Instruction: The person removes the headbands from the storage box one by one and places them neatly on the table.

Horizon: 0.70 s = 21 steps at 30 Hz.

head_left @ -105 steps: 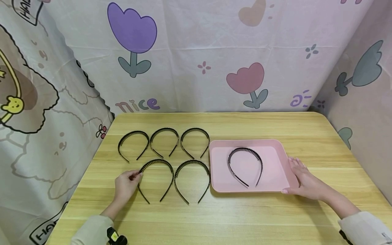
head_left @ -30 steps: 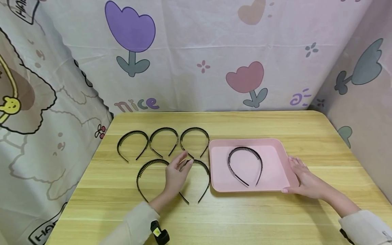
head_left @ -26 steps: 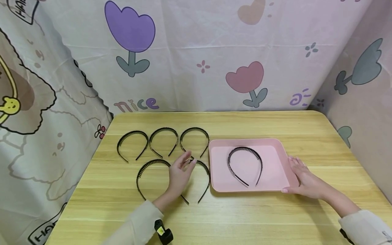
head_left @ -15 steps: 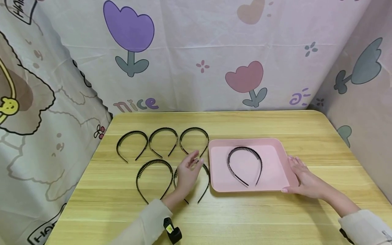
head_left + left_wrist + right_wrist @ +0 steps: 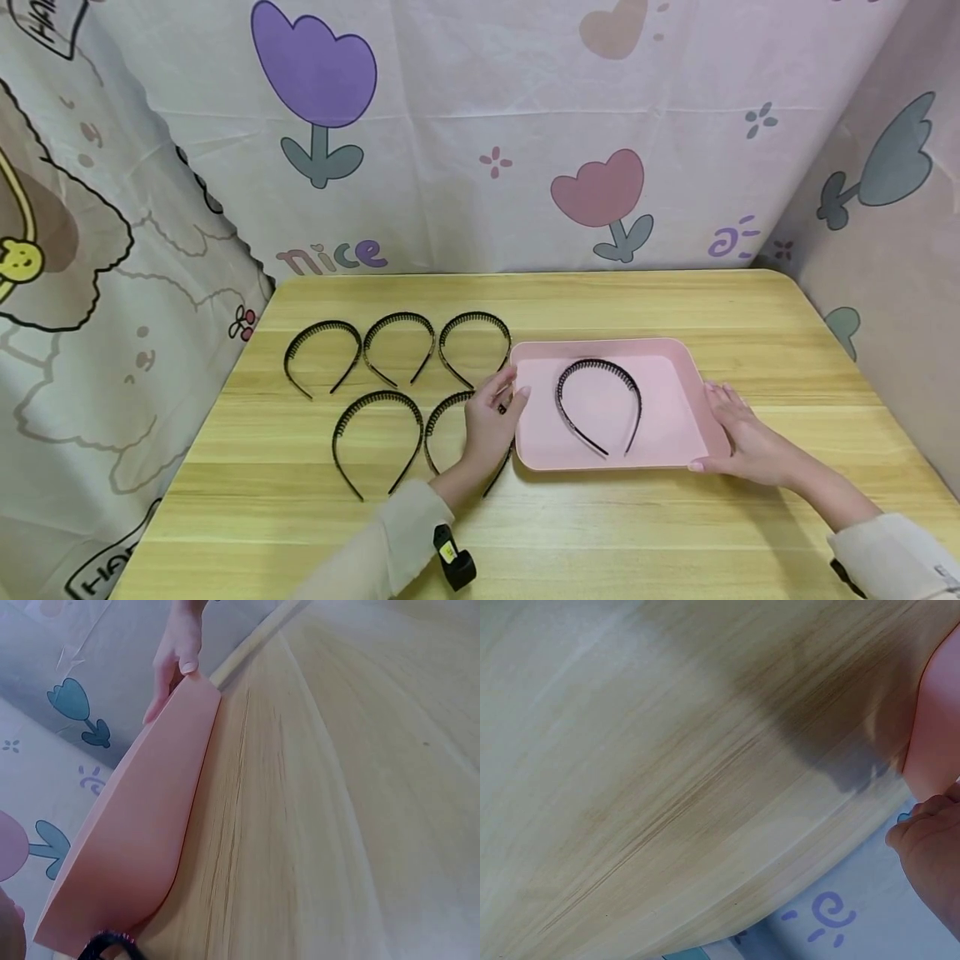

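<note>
In the head view several black toothed headbands lie on the wooden table, among them a front-left headband point(image 5: 378, 400) and a front-right headband point(image 5: 442, 408). A further headband point(image 5: 598, 367) lies in a shallow pink tray point(image 5: 675, 417). My left hand point(image 5: 487, 425) is over the front-right headband, hiding part of it, with its fingertips at the tray's left rim. Fingers and thumb are apart; whether they touch the rim cannot be told. My right hand point(image 5: 753, 446) rests against the tray's right end, fingers extended along the side and thumb at the front corner.
Behind are a back-left headband point(image 5: 322, 329), a back-middle headband point(image 5: 400, 318) and a back-right headband point(image 5: 476, 318). The wooden table point(image 5: 622, 533) ends at a printed cloth backdrop point(image 5: 450, 167). Cloth also hangs at both sides.
My left hand has left the front-left headband, which it touched earlier, and moved right across the front-right one to the tray's left rim. My right hand has stayed at the tray.
</note>
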Available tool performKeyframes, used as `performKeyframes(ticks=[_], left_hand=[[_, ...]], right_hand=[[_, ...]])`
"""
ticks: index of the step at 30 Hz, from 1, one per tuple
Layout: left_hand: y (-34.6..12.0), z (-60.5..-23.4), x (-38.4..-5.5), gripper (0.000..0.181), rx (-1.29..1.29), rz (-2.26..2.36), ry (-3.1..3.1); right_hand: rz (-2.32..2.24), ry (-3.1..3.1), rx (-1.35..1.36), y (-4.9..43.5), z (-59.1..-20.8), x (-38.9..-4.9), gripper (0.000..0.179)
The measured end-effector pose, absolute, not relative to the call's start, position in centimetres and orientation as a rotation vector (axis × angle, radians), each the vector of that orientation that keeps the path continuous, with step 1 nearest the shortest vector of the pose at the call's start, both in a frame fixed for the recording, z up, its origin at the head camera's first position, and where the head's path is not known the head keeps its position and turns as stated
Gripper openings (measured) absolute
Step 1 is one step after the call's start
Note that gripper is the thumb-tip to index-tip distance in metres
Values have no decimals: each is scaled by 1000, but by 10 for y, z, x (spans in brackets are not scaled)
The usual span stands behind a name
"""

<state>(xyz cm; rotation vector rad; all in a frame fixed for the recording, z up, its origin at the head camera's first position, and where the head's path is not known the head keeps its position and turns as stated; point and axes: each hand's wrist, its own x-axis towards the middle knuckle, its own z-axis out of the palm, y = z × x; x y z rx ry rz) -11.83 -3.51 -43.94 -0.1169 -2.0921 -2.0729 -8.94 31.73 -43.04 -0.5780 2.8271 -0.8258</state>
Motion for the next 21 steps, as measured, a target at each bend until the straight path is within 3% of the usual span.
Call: performKeyframes(ticks=[8, 21], left_hand=[[-9, -439, -125, 40, -18, -2103, -2149], [24, -447, -134, 36, -91, -1931, -2138]], right_hand=[[-838, 2821, -577, 318, -431, -90, 111], [-848, 2806, -556, 318, -430, -89, 111]])
